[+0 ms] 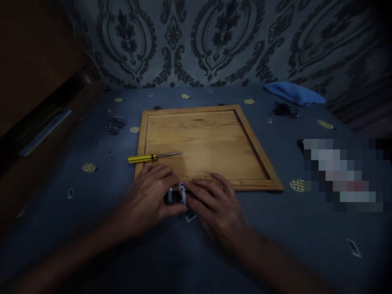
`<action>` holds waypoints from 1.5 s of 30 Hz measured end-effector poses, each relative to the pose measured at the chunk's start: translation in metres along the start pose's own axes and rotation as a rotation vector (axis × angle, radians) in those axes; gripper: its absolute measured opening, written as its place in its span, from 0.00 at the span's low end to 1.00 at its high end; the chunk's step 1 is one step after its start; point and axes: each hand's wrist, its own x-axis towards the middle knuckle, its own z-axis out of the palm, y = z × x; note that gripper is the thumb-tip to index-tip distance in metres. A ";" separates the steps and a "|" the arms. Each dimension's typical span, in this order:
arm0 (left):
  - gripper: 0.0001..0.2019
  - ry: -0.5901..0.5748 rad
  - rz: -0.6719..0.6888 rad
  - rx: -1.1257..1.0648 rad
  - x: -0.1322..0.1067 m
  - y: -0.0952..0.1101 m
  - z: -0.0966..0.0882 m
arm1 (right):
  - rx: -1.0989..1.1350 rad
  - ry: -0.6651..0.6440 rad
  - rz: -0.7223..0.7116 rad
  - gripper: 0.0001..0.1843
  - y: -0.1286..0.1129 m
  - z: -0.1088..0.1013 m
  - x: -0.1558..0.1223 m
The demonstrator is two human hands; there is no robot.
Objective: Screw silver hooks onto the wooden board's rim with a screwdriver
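A wooden cabinet door panel (205, 139) lies flat on a dark blue patterned cloth. My left hand (151, 196) and my right hand (211, 202) meet at the panel's near edge. Both sets of fingers are closed round a small silver metal hinge (179, 192) held between them, against the frame of the panel. A yellow-and-black screwdriver (153, 157) lies across the panel's left edge, just beyond my left hand, its shaft pointing right.
Loose metal hinges (115, 123) and small screws (110, 153) lie left of the panel. A blue cloth (292, 93) and a dark object (286, 109) sit at the back right. A wooden cabinet (39, 102) stands on the left, a patterned wall behind.
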 end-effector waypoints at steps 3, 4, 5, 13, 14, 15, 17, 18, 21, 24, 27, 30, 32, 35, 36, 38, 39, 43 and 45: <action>0.15 0.001 0.003 0.002 0.000 0.000 0.000 | -0.004 0.005 0.028 0.14 -0.004 0.000 -0.001; 0.15 0.002 0.002 0.006 0.000 0.000 0.000 | -0.003 0.004 0.038 0.14 -0.005 0.000 -0.001; 0.15 0.004 0.000 0.009 0.000 0.000 0.000 | -0.002 -0.001 0.052 0.14 -0.006 0.001 -0.002; 0.14 -0.012 -0.014 0.027 0.001 -0.001 0.001 | -0.020 0.009 0.058 0.15 -0.009 0.002 -0.001; 0.14 -0.010 -0.013 0.027 0.000 -0.001 0.001 | -0.022 0.004 0.058 0.15 -0.009 0.002 -0.001; 0.14 -0.011 -0.011 0.027 0.000 -0.001 0.001 | -0.023 0.001 0.059 0.15 -0.009 0.002 -0.001; 0.15 -0.007 -0.008 0.023 0.000 -0.002 0.002 | -0.026 0.003 0.057 0.15 -0.009 0.002 -0.001; 0.15 -0.004 -0.004 0.020 0.000 -0.002 0.002 | -0.026 0.008 0.053 0.15 -0.009 0.002 -0.001; 0.16 0.005 -0.001 0.021 -0.001 -0.003 0.002 | -0.026 0.013 0.044 0.15 -0.009 0.002 0.000; 0.19 0.002 -0.007 0.027 -0.001 -0.006 0.001 | -0.024 0.006 0.037 0.16 -0.010 0.001 0.000; 0.23 -0.001 0.000 -0.013 -0.003 -0.009 -0.002 | -0.022 0.005 0.031 0.16 -0.010 0.000 0.002; 0.24 -0.006 -0.009 -0.030 -0.003 -0.012 -0.004 | -0.025 0.006 0.026 0.16 -0.010 -0.001 0.003; 0.22 -0.005 -0.015 -0.018 -0.003 -0.013 -0.004 | -0.025 0.009 0.024 0.15 -0.010 0.000 0.003; 0.20 -0.003 -0.007 0.000 -0.003 -0.011 -0.002 | -0.018 0.019 0.019 0.15 -0.009 0.000 0.003; 0.20 -0.004 -0.005 0.007 -0.003 -0.010 -0.001 | -0.017 0.021 0.017 0.15 -0.009 0.000 0.003; 0.19 -0.001 -0.008 0.017 -0.003 -0.008 0.000 | -0.020 0.014 0.015 0.15 -0.008 0.000 0.003; 0.19 0.001 -0.012 0.019 -0.003 -0.007 0.000 | -0.022 0.006 0.015 0.16 -0.008 0.000 0.003; 0.18 0.012 -0.011 0.021 -0.003 -0.006 0.002 | -0.027 -0.002 0.015 0.16 -0.007 0.000 0.002; 0.18 0.021 -0.003 0.022 -0.003 -0.006 0.002 | -0.024 -0.003 0.017 0.16 -0.007 0.001 0.001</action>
